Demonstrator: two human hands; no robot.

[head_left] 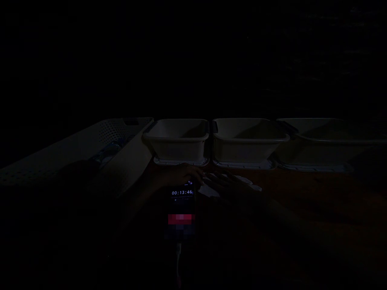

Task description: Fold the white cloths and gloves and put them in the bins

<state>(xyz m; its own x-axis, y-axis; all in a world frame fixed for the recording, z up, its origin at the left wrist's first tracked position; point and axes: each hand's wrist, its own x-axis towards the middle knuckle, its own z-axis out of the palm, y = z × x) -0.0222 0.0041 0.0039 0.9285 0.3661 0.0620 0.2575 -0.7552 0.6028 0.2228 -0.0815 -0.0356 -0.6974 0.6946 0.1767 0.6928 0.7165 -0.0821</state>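
The scene is very dark. A white piece of cloth or paper lies on the brown surface in front of the bins; its exact kind is hard to make out. My right hand rests flat on it, fingers spread toward the left, covering much of it. Just left of it, my left hand reaches over the top end of a lit phone. Its fingers bend loosely downward by the white piece's left edge, with nothing seen inside them. The phone's screen reads 00:13:46.
On the left stands a white perforated basket with some dim bluish items inside. Three pale bins, the left one, the middle one and the right one, stand in a row behind my hands. A white cable runs from the phone toward me.
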